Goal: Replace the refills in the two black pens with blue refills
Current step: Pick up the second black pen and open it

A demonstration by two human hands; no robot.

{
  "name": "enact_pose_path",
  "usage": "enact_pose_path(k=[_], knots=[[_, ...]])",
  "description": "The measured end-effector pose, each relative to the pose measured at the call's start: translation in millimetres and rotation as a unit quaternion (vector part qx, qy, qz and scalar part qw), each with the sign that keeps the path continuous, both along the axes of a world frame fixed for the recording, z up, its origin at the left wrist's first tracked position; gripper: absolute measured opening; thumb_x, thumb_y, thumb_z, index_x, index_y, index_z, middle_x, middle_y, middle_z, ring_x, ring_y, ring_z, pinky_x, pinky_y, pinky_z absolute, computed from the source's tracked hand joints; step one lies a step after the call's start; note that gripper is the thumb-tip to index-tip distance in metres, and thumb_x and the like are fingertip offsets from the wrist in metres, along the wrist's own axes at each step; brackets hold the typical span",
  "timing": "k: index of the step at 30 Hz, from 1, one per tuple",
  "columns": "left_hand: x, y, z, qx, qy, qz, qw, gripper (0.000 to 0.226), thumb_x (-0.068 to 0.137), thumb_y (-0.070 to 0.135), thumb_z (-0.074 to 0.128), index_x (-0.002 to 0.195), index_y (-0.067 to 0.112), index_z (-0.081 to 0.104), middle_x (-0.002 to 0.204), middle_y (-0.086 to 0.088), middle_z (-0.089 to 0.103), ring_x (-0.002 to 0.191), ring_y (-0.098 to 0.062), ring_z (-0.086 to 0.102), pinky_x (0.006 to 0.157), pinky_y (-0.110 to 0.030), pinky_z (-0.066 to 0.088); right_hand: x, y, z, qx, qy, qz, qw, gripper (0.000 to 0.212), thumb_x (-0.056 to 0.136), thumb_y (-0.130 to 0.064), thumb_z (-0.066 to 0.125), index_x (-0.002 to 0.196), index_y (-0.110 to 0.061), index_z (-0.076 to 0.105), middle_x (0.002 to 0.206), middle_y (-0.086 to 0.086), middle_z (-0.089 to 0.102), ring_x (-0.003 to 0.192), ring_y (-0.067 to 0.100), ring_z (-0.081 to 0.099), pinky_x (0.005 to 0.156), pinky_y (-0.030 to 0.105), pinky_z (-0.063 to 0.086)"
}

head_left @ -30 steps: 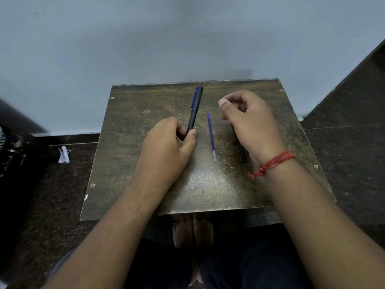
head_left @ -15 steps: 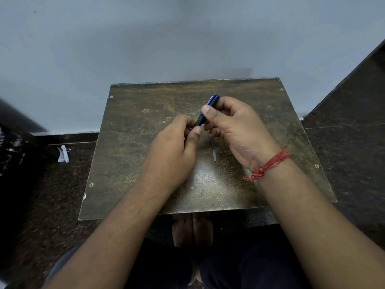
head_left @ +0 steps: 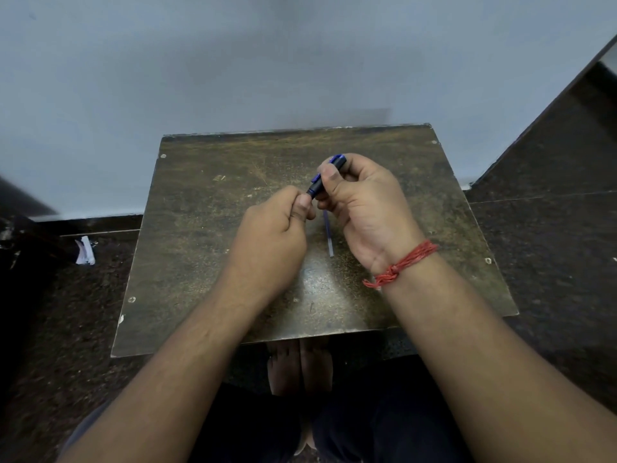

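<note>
A black pen point(head_left: 319, 186) with a blue clip and cap end is held above the small brown table point(head_left: 207, 228), tilted up to the right. My right hand point(head_left: 364, 208) grips its upper half. My left hand point(head_left: 272, 235) pinches its lower end between thumb and fingers. A thin blue refill point(head_left: 329, 235) lies on the table between the two hands, partly covered by my right hand. The second black pen is hidden under my right hand and wrist.
The table stands against a pale wall point(head_left: 267, 61) on a dark speckled floor point(head_left: 551, 262). A crumpled white scrap point(head_left: 85, 251) lies on the floor to the left. Bare feet point(head_left: 300, 365) show below the table's front edge.
The pen has been lifted off the table. My right hand came over from the right and took the pen's upper half, while my left hand slid to its lower end.
</note>
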State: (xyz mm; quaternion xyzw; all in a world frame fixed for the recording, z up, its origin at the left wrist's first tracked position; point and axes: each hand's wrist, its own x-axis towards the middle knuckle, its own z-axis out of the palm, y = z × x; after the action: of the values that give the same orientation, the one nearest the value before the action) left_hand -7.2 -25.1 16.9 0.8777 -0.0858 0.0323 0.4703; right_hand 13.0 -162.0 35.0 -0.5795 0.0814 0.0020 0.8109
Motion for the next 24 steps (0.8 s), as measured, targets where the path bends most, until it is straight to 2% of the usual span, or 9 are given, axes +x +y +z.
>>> enact_pose_path(k=[4,7,8,10,12,15,17,20,24], knots=[[0,1,3,0.005,-0.003,0.005,1.000,0.031,0.107,0.027,0.045,0.078,0.028,0.058,0.056,0.010,0.047,0.052,0.001,0.048,0.047,-0.014,0.034,4,4,0,0.012,0.002,-0.018,1.000,0.017,0.097,0.000,0.055,0.083,-0.008,0.060,0.073,0.004,0.059,0.060,0.011,0.055,0.058,0.022,0.048],[-4,11,-4,0.017,0.026,0.009,0.999,0.034,0.107,0.027,0.044,0.076,0.028,0.058,0.056,0.010,0.046,0.051,0.001,0.047,0.048,-0.014,0.034,23,-31,8,0.132,0.017,-0.156,0.979,0.021,0.101,-0.003,0.050,0.081,-0.008,0.056,0.073,0.005,0.057,0.058,0.012,0.055,0.055,0.021,0.048],[-5,15,-7,0.011,0.038,0.018,0.999,0.035,0.107,0.028,0.043,0.076,0.028,0.058,0.057,0.010,0.047,0.051,0.000,0.046,0.047,-0.015,0.033,25,-45,8,0.120,0.009,-0.192,0.974,0.020,0.101,-0.005,0.051,0.082,-0.008,0.057,0.073,0.005,0.057,0.058,0.012,0.055,0.056,0.022,0.048],[-2,19,-8,-0.022,0.054,0.052,0.997,0.035,0.108,0.032,0.041,0.078,0.029,0.060,0.060,0.009,0.048,0.049,-0.003,0.042,0.045,-0.019,0.030,20,-55,0,0.000,-0.004,-0.188,0.982,0.016,0.101,-0.007,0.053,0.086,-0.008,0.060,0.075,0.004,0.059,0.061,0.011,0.056,0.059,0.025,0.048],[2,19,-8,-0.060,0.056,0.083,0.993,0.036,0.108,0.036,0.038,0.080,0.031,0.060,0.061,0.009,0.045,0.047,-0.003,0.037,0.046,-0.022,0.029,15,-44,-13,-0.175,-0.008,-0.115,0.978,0.011,0.100,-0.010,0.056,0.091,-0.009,0.063,0.075,-0.001,0.063,0.062,0.008,0.058,0.061,0.026,0.049],[3,17,-9,-0.072,0.037,0.102,0.992,0.036,0.108,0.036,0.037,0.080,0.033,0.059,0.062,0.008,0.044,0.048,-0.002,0.037,0.045,-0.019,0.028,17,-25,-15,-0.382,-0.035,-0.049,0.922,0.015,0.099,-0.022,0.056,0.092,-0.014,0.066,0.074,-0.009,0.064,0.063,-0.001,0.055,0.065,0.017,0.045],[3,19,-9,-0.078,0.034,0.112,0.990,0.036,0.108,0.036,0.038,0.080,0.032,0.060,0.063,0.007,0.044,0.049,-0.002,0.037,0.047,-0.020,0.029,15,-17,-12,-0.453,-0.049,-0.028,0.890,0.018,0.100,-0.028,0.054,0.089,-0.018,0.065,0.074,-0.010,0.060,0.065,-0.001,0.052,0.056,0.011,0.036],[6,20,-8,-0.113,0.044,0.129,0.984,0.036,0.107,0.038,0.037,0.081,0.031,0.061,0.059,0.012,0.043,0.048,-0.001,0.037,0.048,-0.021,0.029,8,-4,-13,-0.515,-0.055,0.008,0.856,0.021,0.100,-0.033,0.053,0.090,-0.019,0.064,0.086,-0.001,0.062,0.077,0.011,0.055,0.058,0.020,0.035],[6,16,-8,-0.113,0.044,0.123,0.985,0.035,0.107,0.038,0.037,0.080,0.032,0.060,0.056,0.013,0.043,0.048,-0.001,0.036,0.050,-0.026,0.029,6,9,-13,-0.577,-0.045,0.020,0.815,0.015,0.097,-0.034,0.057,0.099,-0.020,0.062,0.090,-0.002,0.065,0.088,0.018,0.057,0.066,0.031,0.041]])
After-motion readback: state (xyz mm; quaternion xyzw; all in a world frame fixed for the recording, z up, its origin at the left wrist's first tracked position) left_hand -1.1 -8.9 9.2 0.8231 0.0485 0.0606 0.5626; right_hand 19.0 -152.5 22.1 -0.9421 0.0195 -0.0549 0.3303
